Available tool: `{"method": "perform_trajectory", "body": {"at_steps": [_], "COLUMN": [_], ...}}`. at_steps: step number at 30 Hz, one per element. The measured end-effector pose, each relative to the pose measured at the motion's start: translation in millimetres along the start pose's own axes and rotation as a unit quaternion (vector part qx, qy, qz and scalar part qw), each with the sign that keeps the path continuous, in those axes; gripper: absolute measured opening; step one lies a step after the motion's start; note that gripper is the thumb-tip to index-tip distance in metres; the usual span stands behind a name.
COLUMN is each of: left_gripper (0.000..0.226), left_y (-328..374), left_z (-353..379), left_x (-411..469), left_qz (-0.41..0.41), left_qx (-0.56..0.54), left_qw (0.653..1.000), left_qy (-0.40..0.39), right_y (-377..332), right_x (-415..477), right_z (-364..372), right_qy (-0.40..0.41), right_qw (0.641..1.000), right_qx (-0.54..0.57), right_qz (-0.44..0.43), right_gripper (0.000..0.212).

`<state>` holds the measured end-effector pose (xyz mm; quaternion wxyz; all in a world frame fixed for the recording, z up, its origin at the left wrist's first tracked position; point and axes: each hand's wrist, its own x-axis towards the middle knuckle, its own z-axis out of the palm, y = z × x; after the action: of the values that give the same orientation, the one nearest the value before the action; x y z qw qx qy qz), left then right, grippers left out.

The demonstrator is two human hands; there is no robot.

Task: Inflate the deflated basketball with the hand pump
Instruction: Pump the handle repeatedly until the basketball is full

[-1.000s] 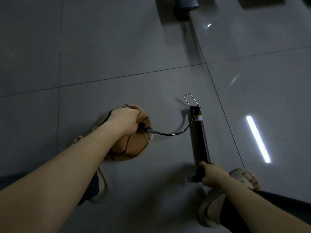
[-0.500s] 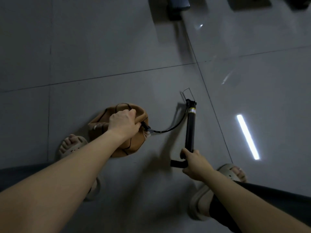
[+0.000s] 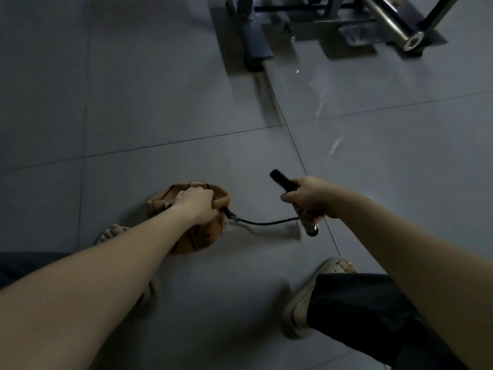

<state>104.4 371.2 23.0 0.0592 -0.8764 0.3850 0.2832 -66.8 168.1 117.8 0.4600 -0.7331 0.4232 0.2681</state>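
While the left hand (image 3: 196,206) clamps its grip on the limp basketball (image 3: 197,241), the right hand (image 3: 309,197) clasps the pump (image 3: 280,178); a hose (image 3: 266,223) joins them.

One wide-angle camera, worn on the person's head, faces forward and steeply down at the grey tiled floor (image 3: 160,102). It sits close above the work. Both bare forearms enter from the bottom edge, at 7 and 5 o'clock, and fill much of the lower frame. The left hand (image 3: 196,202), on the basketball (image 3: 202,236), lies just off centre toward 8 o'clock. The right hand (image 3: 310,200), holding the hand pump (image 3: 282,180), lies just off centre toward 4 o'clock. Sandalled feet (image 3: 333,265) show at 5 and 8 o'clock. A metal frame (image 3: 333,22) stands well apart at 1 o'clock, along the top edge.
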Motion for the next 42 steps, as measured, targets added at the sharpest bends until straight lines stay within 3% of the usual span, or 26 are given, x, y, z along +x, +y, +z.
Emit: {"method": "perform_trajectory", "body": {"at_steps": [5, 9, 14, 16, 19, 22, 32, 37, 42], "left_gripper": [0.058, 0.082, 0.081, 0.079, 0.05, 0.022, 0.022, 0.029, 0.031], "left_y": [60, 105, 110, 109, 106, 97, 82, 90, 96], "left_z": [-53, -63, -49, -48, -48, -52, -58, -51, -34], "left_x": [-14, -38, -48, -48, -48, -49, -54, -78, -103], "left_qz": [0.116, 0.259, 0.278, 0.334, 0.402, 0.393, 0.339, 0.337, 0.338], "left_qx": [-0.172, -0.031, 0.091, 0.166, 0.196, 0.175, 0.183, 0.185, 0.169], "left_qw": [0.977, 0.965, 0.943, 0.915, 0.886, 0.9, 0.922, 0.923, 0.926], "left_qy": [-0.057, 0.014, 0.16, 0.155, 0.12, 0.064, 0.02, 0.022, 0.017], "right_y": [7, 11, 21, 23, 22, 25, 24, 20, 22], "right_x": [-17, -25, -28, -28, -28, -25, -11, -17, -43], "right_z": [2, 5, 17, 25, 31, 23, 21, 46, 65], "right_qy": [-0.027, -0.05, -0.122, -0.167, -0.22, -0.273, -0.222, -0.156, -0.151], "right_qw": [0.996, 0.992, 0.985, 0.98, 0.972, 0.961, 0.971, 0.967, 0.945], "right_qx": [0.065, 0.092, 0.098, 0.085, 0.055, 0.04, -0.051, -0.166, -0.277], "right_qz": [0.046, 0.064, 0.074, 0.07, 0.056, 0.026, -0.071, -0.111, -0.085], "right_gripper": [0.027, 0.033, 0.038, 0.037, 0.034, 0.037, 0.041, 0.046, 0.027]}}
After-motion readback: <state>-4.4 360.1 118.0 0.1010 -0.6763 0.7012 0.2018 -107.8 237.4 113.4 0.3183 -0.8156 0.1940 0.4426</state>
